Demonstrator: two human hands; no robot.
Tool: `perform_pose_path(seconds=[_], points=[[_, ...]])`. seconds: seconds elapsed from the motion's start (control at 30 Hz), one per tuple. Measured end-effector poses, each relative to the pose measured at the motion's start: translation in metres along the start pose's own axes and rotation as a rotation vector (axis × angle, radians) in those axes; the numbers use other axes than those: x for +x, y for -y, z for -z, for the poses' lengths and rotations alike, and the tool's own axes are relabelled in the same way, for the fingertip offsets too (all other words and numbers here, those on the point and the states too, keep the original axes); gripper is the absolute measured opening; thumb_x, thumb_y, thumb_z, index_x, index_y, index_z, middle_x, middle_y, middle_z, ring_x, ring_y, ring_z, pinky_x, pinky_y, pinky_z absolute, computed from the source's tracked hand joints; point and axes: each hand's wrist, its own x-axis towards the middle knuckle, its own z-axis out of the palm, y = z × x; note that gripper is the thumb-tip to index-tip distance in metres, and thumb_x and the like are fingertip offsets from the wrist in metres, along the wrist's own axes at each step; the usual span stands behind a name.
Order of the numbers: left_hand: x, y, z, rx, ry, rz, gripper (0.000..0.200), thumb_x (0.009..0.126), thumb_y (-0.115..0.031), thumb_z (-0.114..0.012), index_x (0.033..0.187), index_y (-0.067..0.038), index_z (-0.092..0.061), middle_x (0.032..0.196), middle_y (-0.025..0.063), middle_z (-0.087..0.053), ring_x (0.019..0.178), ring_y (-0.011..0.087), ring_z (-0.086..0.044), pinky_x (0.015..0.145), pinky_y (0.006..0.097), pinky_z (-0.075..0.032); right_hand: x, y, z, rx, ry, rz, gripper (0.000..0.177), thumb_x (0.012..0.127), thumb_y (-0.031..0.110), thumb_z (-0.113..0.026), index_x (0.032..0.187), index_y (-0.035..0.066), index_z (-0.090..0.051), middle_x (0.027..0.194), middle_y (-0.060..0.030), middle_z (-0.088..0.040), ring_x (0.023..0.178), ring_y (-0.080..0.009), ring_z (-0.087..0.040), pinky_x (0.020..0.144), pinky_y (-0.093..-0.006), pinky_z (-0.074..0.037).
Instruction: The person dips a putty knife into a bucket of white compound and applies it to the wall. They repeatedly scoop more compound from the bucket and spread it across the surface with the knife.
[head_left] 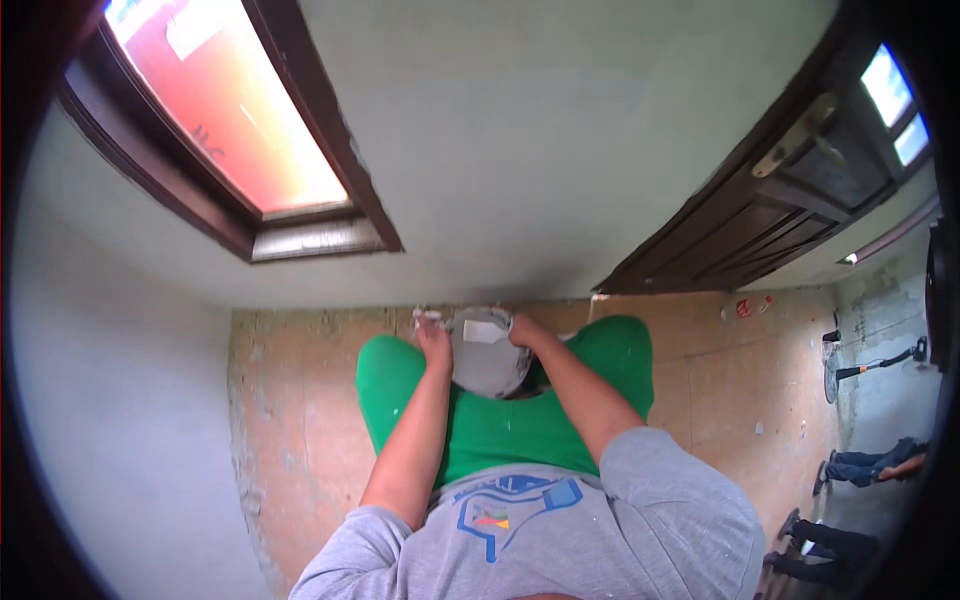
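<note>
Between my green-clad knees stands a round bucket [526, 378] with a smooth grey mass [488, 366] filling its mouth. A pale rectangular piece [484, 331] shows at the far side of that mass. My left hand [432, 338] is closed at the bucket's left edge, around something small and whitish that I cannot make out. At the upper right of the rim, my right hand [520, 331] has its fingers curled against the bucket, partly hidden.
A grey wall [500, 180] rises close in front, with a dark-framed window [300, 130] at left and a dark wooden door [760, 210] at right. Red-and-white items [745, 308] lie by the wall. Two people [870, 466] and a long-handled tool [870, 368] are at far right on the brown floor [720, 400].
</note>
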Motion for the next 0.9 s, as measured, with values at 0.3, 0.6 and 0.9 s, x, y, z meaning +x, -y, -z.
perform_pose_path(seconds=[0.3,0.6,0.9], points=[[-0.036,-0.104,-0.006,-0.274,0.064,0.276,0.029,0.101,-0.036,-0.049,0.084,-0.012,-0.048,0.062,-0.0043,-0.04,0.049,0.0083,-0.037,0.044,0.0261,-0.031,-0.128,0.019,0.107,0.542,-0.396,0.131,0.029,0.079,0.022,-0.069,0.096,-0.002,-0.068,0.09,-0.0235,-0.069,0.085,-0.0358,-0.07,0.079,-0.0423,-0.054],[-0.048,-0.101,-0.014,-0.166,0.233,0.302,0.023,0.096,-0.032,-0.054,0.085,-0.014,-0.046,0.06,-0.003,-0.04,0.045,0.0097,-0.037,0.041,0.0282,-0.03,-0.256,0.093,0.23,0.505,-0.967,0.435,0.034,0.088,0.006,-0.061,0.122,0.001,-0.055,0.086,-0.0229,-0.065,0.08,-0.039,-0.067,0.069,-0.0446,-0.052],[-0.056,-0.107,-0.004,-0.174,0.233,0.331,0.023,0.096,-0.031,-0.054,0.085,-0.014,-0.044,0.06,-0.0032,-0.039,0.045,0.0089,-0.037,0.04,0.0277,-0.029,-0.281,0.135,0.309,0.232,-1.372,0.523,0.037,0.092,0.001,-0.055,0.129,0.001,-0.05,0.095,-0.0273,-0.06,0.084,-0.0438,-0.064,0.068,-0.0489,-0.052]])
